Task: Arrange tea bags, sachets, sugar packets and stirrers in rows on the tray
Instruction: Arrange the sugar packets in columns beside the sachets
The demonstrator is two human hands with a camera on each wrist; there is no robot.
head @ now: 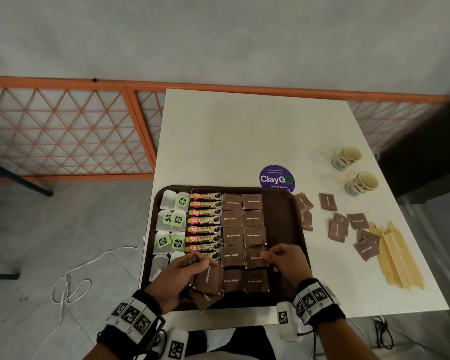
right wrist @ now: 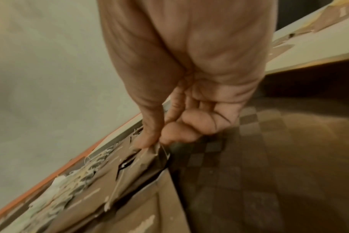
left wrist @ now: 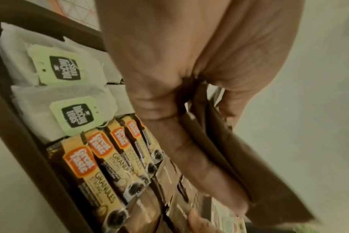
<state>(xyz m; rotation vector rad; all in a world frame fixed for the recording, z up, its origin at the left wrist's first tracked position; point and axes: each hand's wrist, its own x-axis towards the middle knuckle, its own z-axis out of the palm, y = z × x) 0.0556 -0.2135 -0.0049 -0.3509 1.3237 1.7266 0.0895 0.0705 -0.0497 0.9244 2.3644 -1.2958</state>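
Note:
A brown tray (head: 286, 203) holds white tea bags (head: 172, 219) with green tags at its left, a column of Great Taste coffee sachets (head: 205, 222) beside them, and two columns of brown sugar packets (head: 242, 235). My left hand (head: 185, 274) grips a small stack of brown sugar packets (head: 208, 281) over the tray's near edge; the stack (left wrist: 239, 157) shows between thumb and fingers in the left wrist view. My right hand (head: 283, 261) pinches the edge of a brown sugar packet (head: 255, 258) in the right column, seen as the creased packet (right wrist: 147, 156) at its fingertips.
Loose brown sugar packets (head: 348, 224) lie scattered on the white table (head: 244, 139) right of the tray. A pile of wooden stirrers (head: 398, 255) lies further right. Two paper cups (head: 356, 172) lie on their sides at the back right. A purple ClayGo sticker (head: 277, 178) sits behind the tray.

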